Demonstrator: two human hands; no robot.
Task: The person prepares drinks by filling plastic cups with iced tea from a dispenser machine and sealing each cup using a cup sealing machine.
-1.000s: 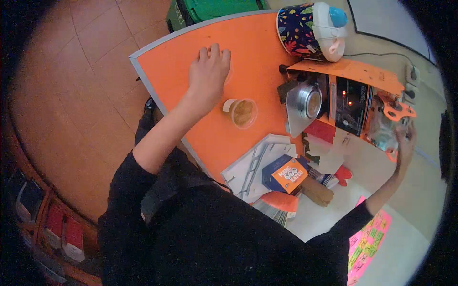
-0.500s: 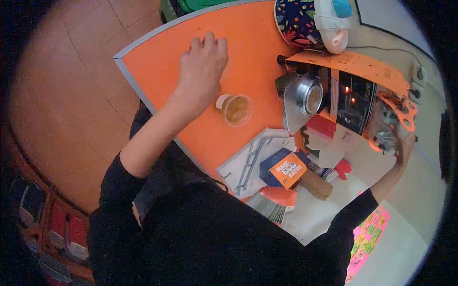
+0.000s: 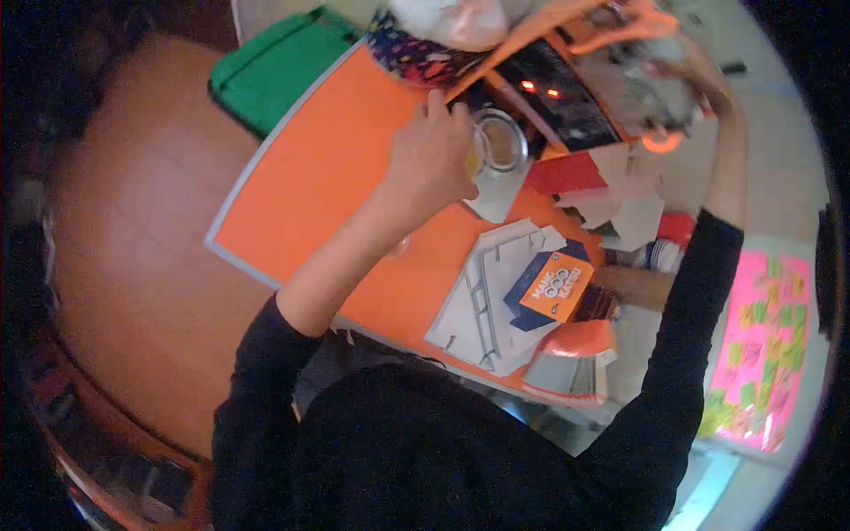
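The left hand (image 3: 432, 150) has its fingers curled round a cup (image 3: 476, 159), mostly hidden behind them, with yellowish contents. The cup is held over the orange surface (image 3: 328, 150), at the edge of the silver ring (image 3: 506, 142) on the machine (image 3: 567, 97). The right hand (image 3: 698, 78) is at the machine's far end, near an orange wheel (image 3: 660, 142); blur there means I cannot tell how its fingers stand. The box (image 3: 556, 288) lies on a printed sheet (image 3: 474, 305)
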